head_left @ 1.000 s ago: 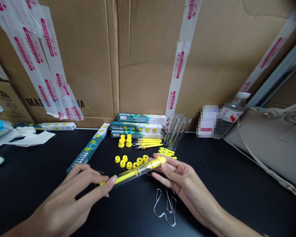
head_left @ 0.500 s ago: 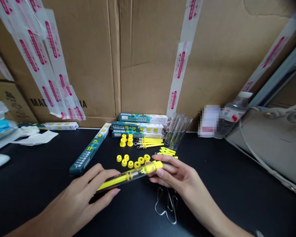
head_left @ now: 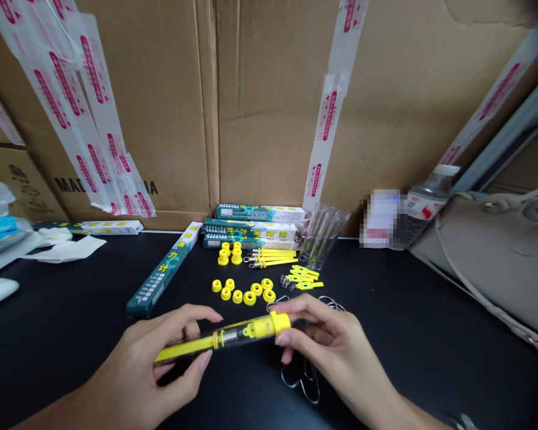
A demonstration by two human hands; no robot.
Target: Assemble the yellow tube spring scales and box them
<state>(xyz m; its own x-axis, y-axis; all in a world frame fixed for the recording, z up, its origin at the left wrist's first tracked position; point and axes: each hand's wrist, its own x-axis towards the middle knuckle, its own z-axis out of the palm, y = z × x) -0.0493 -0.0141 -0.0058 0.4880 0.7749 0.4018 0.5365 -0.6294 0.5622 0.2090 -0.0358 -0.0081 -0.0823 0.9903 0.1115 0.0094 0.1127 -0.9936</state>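
A clear tubular spring scale (head_left: 231,338) with yellow parts inside is held between my two hands, tilted slightly up to the right. My left hand (head_left: 134,364) is closed around its left end. On the right, the fingers of my right hand (head_left: 336,346) pinch the yellow end cap (head_left: 281,322). Bent metal wire hooks (head_left: 300,385) lie partly hidden under my right hand. Just beyond the scale are several yellow rings (head_left: 250,297) and yellow flat pieces (head_left: 309,285) with small springs. Farther back sit flanged yellow caps (head_left: 236,257) and yellow rods (head_left: 275,261) with metal ends.
Clear empty tubes (head_left: 320,239) lean at the back beside stacked green-and-white boxes (head_left: 251,230). Another such box (head_left: 165,269) lies at an angle to the left. A plastic bottle (head_left: 425,206) and a grey bag (head_left: 488,263) stand right. Tissues (head_left: 69,249) lie left.
Both hands have brought the spring scale slightly lower and to the left, and it is more level. My right hand has uncovered the yellow flat pieces and more wire hooks behind it.
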